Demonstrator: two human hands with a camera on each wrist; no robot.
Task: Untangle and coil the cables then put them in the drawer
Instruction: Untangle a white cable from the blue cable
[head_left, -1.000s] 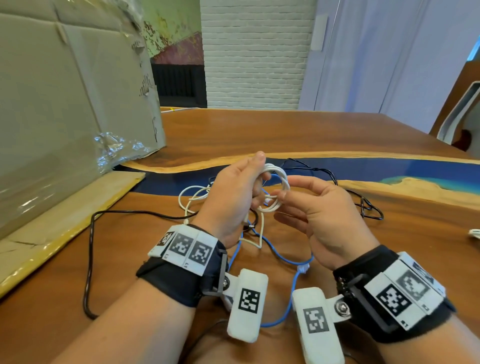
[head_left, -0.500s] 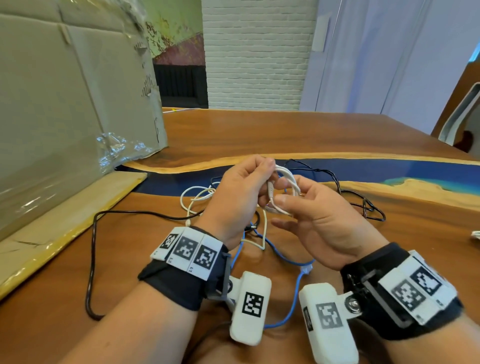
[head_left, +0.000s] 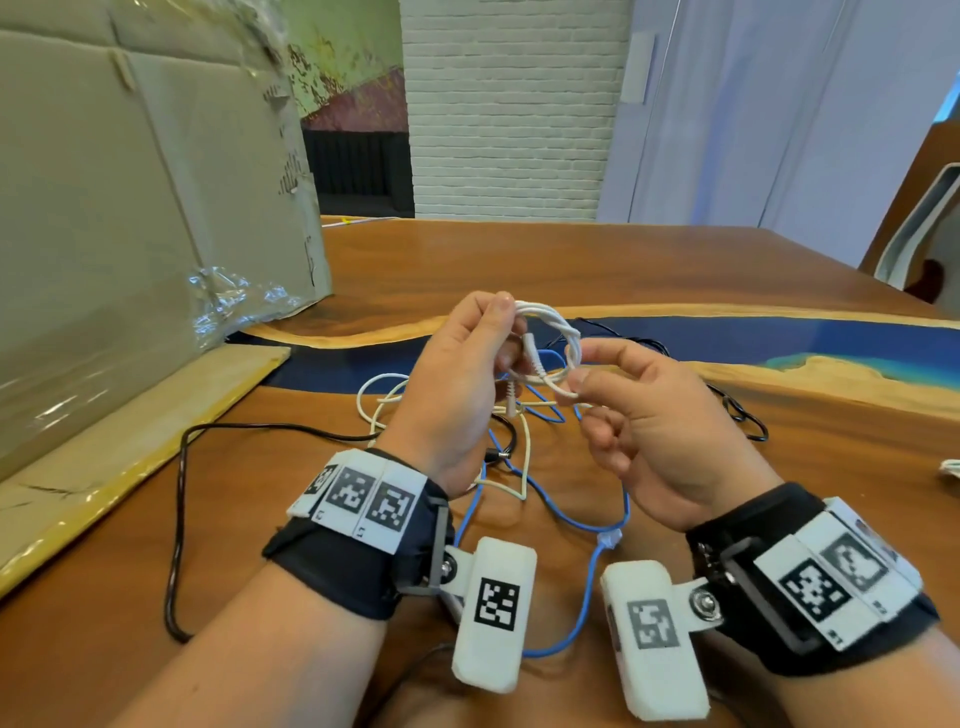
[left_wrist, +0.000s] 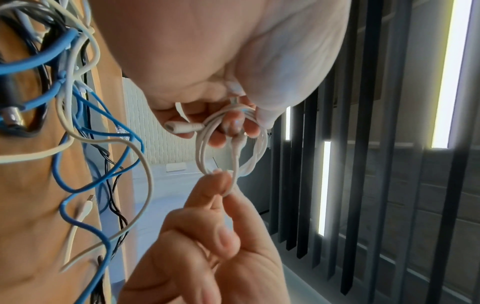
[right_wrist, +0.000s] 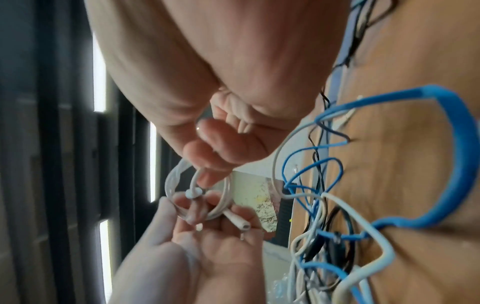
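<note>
While the coil was held above the table:
White cable (head_left: 553, 332): wound into a small ring, held between both hands over the wooden table (head_left: 597, 270).
Left hand (head_left: 457, 384): fingers were curled around the ring's far side.
Right hand (head_left: 644, 415): the near side was pinched by thumb and forefinger.
Handling: judged light, thin and springy; loops could slip open, so the bundled strands should be gripped, not the plugs.
Blue cable (head_left: 587, 597): lay tangled below with others.
Drawer: not seen.
</note>
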